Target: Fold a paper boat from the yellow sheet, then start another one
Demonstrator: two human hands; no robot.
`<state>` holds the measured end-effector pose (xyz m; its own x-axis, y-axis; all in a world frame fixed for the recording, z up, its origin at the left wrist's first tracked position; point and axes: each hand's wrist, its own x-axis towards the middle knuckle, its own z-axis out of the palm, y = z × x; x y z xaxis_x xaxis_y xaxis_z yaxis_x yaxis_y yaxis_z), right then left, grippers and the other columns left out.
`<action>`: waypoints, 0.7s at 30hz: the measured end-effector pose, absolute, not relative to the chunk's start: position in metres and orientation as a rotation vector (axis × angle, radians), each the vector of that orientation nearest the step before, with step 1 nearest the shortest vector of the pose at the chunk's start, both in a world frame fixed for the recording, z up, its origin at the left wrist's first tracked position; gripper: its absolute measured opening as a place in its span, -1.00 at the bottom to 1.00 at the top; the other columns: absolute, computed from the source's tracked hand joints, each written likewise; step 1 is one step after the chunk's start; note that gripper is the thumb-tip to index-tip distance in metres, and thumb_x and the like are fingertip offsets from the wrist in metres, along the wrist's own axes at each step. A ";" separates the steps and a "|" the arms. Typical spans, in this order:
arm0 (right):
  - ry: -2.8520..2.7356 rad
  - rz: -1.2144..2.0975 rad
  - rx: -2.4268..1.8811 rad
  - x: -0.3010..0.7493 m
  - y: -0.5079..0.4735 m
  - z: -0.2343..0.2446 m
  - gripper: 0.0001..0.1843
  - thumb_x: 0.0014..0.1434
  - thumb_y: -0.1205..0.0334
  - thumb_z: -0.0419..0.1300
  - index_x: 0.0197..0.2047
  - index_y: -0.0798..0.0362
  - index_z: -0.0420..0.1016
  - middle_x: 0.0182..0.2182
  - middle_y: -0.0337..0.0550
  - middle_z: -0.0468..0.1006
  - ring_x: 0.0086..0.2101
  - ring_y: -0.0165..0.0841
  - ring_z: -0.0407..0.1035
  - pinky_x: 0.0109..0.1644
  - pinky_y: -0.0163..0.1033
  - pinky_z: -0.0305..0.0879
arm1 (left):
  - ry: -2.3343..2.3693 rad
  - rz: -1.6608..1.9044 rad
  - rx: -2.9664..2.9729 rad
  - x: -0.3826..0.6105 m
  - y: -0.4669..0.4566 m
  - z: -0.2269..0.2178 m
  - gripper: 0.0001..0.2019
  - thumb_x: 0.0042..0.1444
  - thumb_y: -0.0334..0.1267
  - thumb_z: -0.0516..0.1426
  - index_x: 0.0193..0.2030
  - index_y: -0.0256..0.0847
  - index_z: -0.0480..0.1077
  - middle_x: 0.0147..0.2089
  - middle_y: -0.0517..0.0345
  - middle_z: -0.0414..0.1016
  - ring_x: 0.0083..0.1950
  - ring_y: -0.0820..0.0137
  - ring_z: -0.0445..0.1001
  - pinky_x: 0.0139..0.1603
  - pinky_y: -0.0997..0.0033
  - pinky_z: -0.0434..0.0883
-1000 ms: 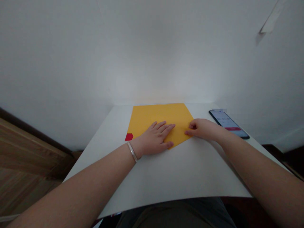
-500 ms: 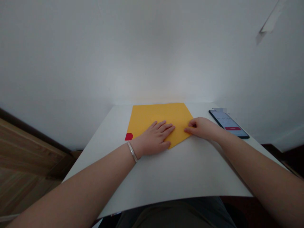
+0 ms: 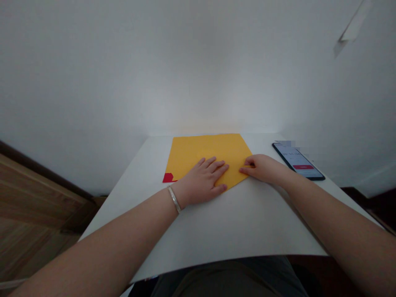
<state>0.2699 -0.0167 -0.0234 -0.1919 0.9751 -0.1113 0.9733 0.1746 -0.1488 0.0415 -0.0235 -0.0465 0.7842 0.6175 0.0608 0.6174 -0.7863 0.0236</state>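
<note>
A yellow sheet of paper (image 3: 206, 149) lies flat on the white table, its near right edge running at a slant. At its near left corner shows a small red patch (image 3: 168, 177), with a thin red strip beside it. My left hand (image 3: 204, 181), a silver bangle at the wrist, rests palm down on the near part of the sheet with fingers spread. At the slanted right edge, my right hand (image 3: 260, 167) is closed, fingers curled and thumb and finger pinched on the paper. What lies beneath the hands is hidden.
To the right of my right hand lies a phone (image 3: 298, 161) with its screen lit. The white table (image 3: 235, 231) meets a pale wall (image 3: 198, 74) at the back. Wooden furniture (image 3: 34, 218) stands at the left, lower than the tabletop.
My left hand has slid slightly to the right, its thumb further along the slanted edge. More red shows near the left corner. My right hand has barely shifted.
</note>
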 end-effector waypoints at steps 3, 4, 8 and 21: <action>-2.398 0.274 -2.029 0.268 -0.017 -0.022 -0.67 0.13 -0.02 0.09 -0.43 0.05 0.48 -0.46 -0.10 0.54 -0.49 -0.33 0.32 -0.46 -0.25 0.03 | 1.033 0.114 2.961 0.042 -0.024 -0.046 -0.41 0.28 0.07 -0.17 0.36 -0.19 0.00 0.38 0.02 0.06 0.39 0.13 -0.04 0.35 0.05 -0.09; -2.404 0.262 -2.034 0.268 -0.017 -0.022 -0.67 0.13 -0.02 0.09 -0.43 0.05 0.48 -0.45 -0.09 0.54 -0.48 -0.33 0.33 -0.46 -0.25 0.03 | 1.036 0.117 2.959 0.043 -0.024 -0.045 -0.41 0.28 0.06 -0.17 0.36 -0.19 0.01 0.38 0.02 0.06 0.39 0.12 -0.03 0.35 0.05 -0.09; -2.430 0.207 -2.003 0.269 -0.016 -0.023 -0.67 0.14 -0.02 0.07 -0.41 0.05 0.47 -0.43 -0.08 0.55 -0.46 -0.31 0.35 -0.45 -0.24 0.03 | 1.063 0.137 2.953 0.045 -0.026 -0.044 -0.42 0.28 0.03 -0.17 0.35 -0.23 0.03 0.39 0.04 0.06 0.38 0.09 -0.02 0.34 0.06 -0.06; -2.389 0.047 -1.900 0.252 -0.033 -0.020 -0.31 -0.17 -0.30 0.25 -0.09 0.02 0.38 -0.14 -0.03 0.55 -0.21 -0.13 0.43 -0.23 -0.14 0.25 | 1.051 0.145 2.978 0.047 -0.026 -0.036 -0.37 0.26 0.14 -0.19 0.33 -0.19 0.08 0.37 0.10 0.10 0.36 0.09 0.04 0.33 0.05 -0.06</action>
